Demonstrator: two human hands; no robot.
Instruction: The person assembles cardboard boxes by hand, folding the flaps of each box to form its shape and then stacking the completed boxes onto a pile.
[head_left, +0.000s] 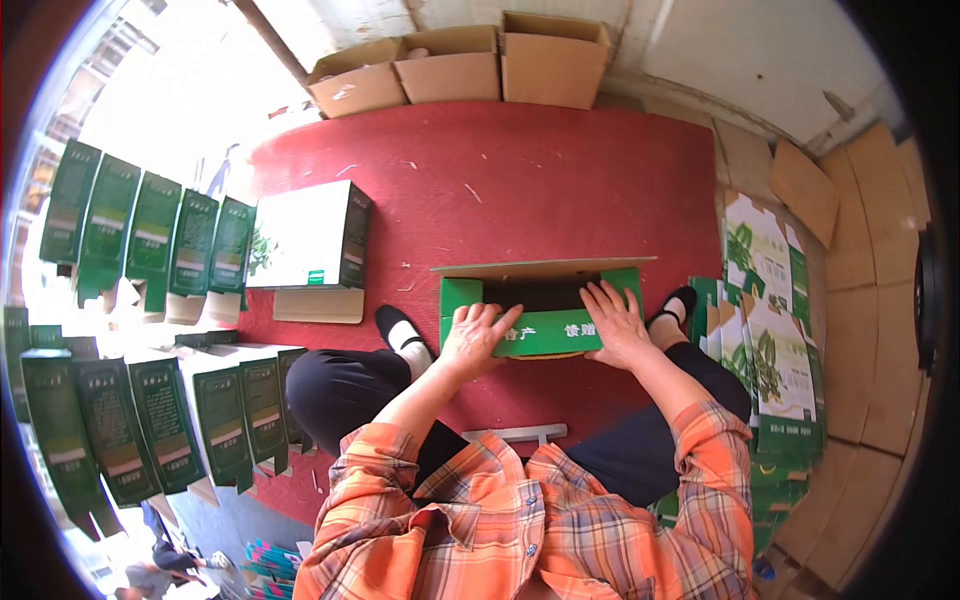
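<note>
A green cardboard box (pixel 545 338) with white characters on its side stands between my feet, its top open and its inside dark. My left hand (pixel 476 338) grips the left part of the near panel, fingertips at the upper edge. On the right part of the same panel, my right hand (pixel 614 322) holds on with its fingers over the rim. Both thumbs are mostly hidden. A brown flap (pixel 545 266) sticks up along the far side of the opening.
A white and green box (pixel 312 235) lies on the red mat (pixel 560 180). Rows of green boxes (pixel 150 225) stand at the left. Stacked flat printed cartons (pixel 780 350) are at the right. Three brown cartons (pixel 555 60) line the wall. A pale bar (pixel 515 434) lies before me.
</note>
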